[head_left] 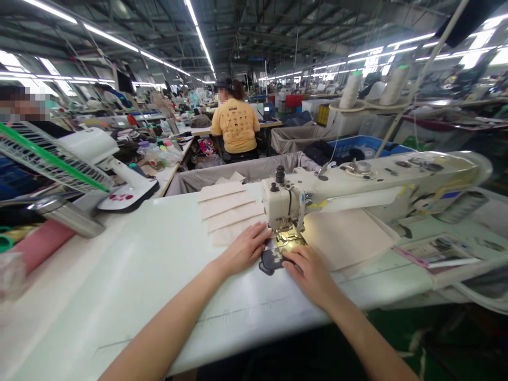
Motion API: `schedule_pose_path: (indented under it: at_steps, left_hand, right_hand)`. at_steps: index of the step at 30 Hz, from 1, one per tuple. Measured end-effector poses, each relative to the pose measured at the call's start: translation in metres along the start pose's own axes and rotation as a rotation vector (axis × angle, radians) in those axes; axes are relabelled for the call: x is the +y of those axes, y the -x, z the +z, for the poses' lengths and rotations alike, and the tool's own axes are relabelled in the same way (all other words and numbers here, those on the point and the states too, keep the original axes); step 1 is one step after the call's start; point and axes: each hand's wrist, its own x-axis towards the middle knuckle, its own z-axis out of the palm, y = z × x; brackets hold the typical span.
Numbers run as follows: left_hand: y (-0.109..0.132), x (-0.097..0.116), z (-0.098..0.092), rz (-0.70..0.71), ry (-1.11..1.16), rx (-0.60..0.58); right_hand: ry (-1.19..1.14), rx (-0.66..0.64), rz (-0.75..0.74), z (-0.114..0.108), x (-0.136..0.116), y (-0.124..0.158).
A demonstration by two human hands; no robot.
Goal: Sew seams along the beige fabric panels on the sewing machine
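Note:
A cream industrial sewing machine stands on the pale green table, its lamp lighting the metal needle plate. My left hand lies flat just left of the plate, fingers stretched toward the needle, over the near end of a fanned row of beige fabric pieces. On the plate's near right side rests my right hand, its thumb and forefinger close together; anything between them is too small to make out. Right of the needle, under the machine arm, lies a stack of larger beige panels.
A white fan and a steel flask stand at the left. A small tray of tools sits at the right. Thread cones stand above the machine. Behind the table are a grey cloth-lined bin and a person in yellow.

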Motion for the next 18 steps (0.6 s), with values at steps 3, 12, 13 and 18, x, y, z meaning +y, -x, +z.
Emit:
schedule_pose_path:
  at_steps: [3, 12, 13, 18]
  left_hand:
    - [-0.002, -0.002, 0.006, -0.117, -0.047, 0.029]
    - [0.011, -0.005, -0.021, -0.252, -0.08, 0.042]
    - [0.012, -0.004, -0.025, -0.269, -0.073, 0.054]
    - [0.014, 0.002, -0.047, -0.388, -0.008, 0.233]
  right_hand:
    - [0.001, 0.011, -0.018, -0.001, 0.0, -0.001]
    - [-0.011, 0.021, -0.056, -0.002, 0.0, -0.002]
    - [-0.015, 0.019, -0.059, -0.002, 0.001, -0.002]
    - [-0.042, 0.037, -0.057, -0.001, 0.001, -0.001]
